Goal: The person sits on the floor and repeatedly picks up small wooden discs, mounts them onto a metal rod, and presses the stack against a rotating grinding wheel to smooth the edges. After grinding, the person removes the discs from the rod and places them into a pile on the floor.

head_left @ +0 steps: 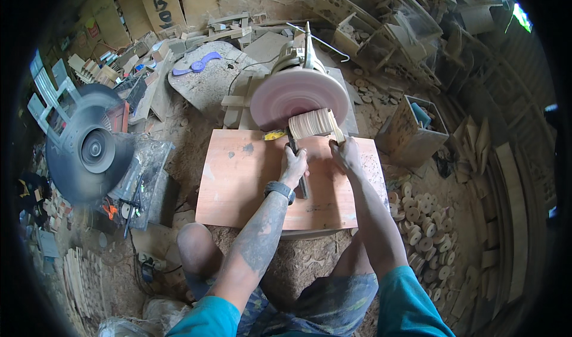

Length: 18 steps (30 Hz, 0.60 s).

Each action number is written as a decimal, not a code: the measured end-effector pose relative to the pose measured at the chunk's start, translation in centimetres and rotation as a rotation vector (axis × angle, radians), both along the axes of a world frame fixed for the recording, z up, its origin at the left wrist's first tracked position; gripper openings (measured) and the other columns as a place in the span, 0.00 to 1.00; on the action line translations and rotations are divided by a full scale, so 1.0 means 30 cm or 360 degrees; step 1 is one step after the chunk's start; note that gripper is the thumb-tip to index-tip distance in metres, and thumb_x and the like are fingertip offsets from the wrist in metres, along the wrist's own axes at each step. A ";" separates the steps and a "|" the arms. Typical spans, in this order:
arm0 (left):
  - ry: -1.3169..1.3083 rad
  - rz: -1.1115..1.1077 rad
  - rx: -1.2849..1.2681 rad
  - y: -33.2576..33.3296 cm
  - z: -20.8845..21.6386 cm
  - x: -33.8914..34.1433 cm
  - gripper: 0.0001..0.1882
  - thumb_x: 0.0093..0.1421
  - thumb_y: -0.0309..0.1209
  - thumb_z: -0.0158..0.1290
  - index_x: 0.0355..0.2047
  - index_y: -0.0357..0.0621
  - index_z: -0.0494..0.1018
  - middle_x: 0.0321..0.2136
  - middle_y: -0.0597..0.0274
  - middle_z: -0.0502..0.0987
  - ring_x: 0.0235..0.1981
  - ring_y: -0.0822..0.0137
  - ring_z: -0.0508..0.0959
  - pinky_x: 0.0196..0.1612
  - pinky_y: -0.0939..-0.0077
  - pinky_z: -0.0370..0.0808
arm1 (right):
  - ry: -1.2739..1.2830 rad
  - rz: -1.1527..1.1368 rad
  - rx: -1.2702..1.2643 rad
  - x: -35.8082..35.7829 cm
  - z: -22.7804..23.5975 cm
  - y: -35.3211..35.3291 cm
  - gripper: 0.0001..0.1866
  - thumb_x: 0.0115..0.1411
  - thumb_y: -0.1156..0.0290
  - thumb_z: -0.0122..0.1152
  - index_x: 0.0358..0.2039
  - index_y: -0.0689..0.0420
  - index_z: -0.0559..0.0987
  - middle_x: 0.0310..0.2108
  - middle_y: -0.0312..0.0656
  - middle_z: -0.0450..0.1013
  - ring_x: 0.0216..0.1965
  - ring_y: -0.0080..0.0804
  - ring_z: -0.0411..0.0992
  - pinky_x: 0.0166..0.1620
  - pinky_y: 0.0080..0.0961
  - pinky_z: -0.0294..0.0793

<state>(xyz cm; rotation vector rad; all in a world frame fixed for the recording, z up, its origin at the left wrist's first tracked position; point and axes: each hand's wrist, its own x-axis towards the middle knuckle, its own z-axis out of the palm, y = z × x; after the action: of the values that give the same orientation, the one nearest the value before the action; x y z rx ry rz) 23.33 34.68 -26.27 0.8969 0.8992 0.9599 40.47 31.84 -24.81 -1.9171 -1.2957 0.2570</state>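
A stack of thin round wooden discs (313, 123) lies sideways against the lower face of a large disc sander (292, 93), whose pinkish wheel looks blurred as if spinning. My left hand (294, 165), with a dark watch on its wrist, is closed around a dark narrow bar (303, 187) that reaches up to the stack's left end. At the right end stands a pale wooden stick (337, 133), its lower part gripped in my closed right hand (345, 155). Both hands are over a reddish wooden board (232, 188) in front of the sander.
A fan (95, 149) stands at the left beside a cluttered stand. Many small wooden wheels (426, 233) are heaped at the right, near an open wooden box (411, 134). Long planks (512, 218) lean further right. Wood scraps and a purple fan blade (198, 66) lie behind.
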 end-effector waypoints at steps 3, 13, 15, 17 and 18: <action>0.0013 -0.0011 -0.0043 0.009 0.002 -0.002 0.09 0.65 0.29 0.47 0.39 0.47 0.56 0.19 0.68 0.62 0.11 0.77 0.61 0.11 0.76 0.64 | -0.0055 -0.0040 -0.0063 -0.013 0.010 0.012 0.15 0.55 0.65 0.58 0.30 0.67 0.79 0.27 0.64 0.75 0.34 0.61 0.76 0.37 0.49 0.74; 0.0183 0.0046 0.0098 0.037 -0.053 0.040 0.11 0.67 0.29 0.46 0.43 0.47 0.55 0.19 0.65 0.65 0.08 0.74 0.63 0.09 0.75 0.63 | 0.0022 -0.0179 -0.0184 0.009 0.025 0.001 0.13 0.53 0.68 0.58 0.30 0.67 0.80 0.28 0.64 0.74 0.35 0.63 0.75 0.38 0.50 0.74; 0.0151 0.0099 0.0114 0.039 -0.058 0.042 0.12 0.67 0.30 0.47 0.45 0.46 0.54 0.20 0.65 0.65 0.08 0.74 0.63 0.09 0.75 0.63 | -0.0053 -0.0148 -0.0140 0.000 0.026 0.008 0.13 0.52 0.68 0.58 0.30 0.67 0.80 0.28 0.64 0.75 0.35 0.62 0.75 0.38 0.50 0.74; 0.0138 0.0115 0.0068 0.042 -0.057 0.035 0.13 0.67 0.30 0.47 0.46 0.46 0.54 0.20 0.66 0.65 0.09 0.74 0.63 0.09 0.75 0.63 | -0.0102 -0.0071 0.0001 -0.014 0.021 0.015 0.13 0.52 0.68 0.58 0.30 0.67 0.80 0.27 0.64 0.74 0.35 0.62 0.76 0.38 0.50 0.74; 0.0135 0.0107 0.0034 0.044 -0.055 0.031 0.14 0.67 0.31 0.47 0.46 0.46 0.54 0.20 0.66 0.64 0.09 0.74 0.63 0.09 0.75 0.63 | -0.0100 -0.0094 0.0035 -0.019 0.017 0.018 0.13 0.52 0.68 0.59 0.29 0.67 0.79 0.25 0.63 0.74 0.32 0.61 0.75 0.36 0.49 0.73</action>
<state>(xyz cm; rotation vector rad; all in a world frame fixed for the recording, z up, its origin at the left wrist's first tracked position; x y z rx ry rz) 24.26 36.00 -27.91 0.9360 0.9979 0.9967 39.90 32.37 -24.29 -1.9551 -1.2751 0.1532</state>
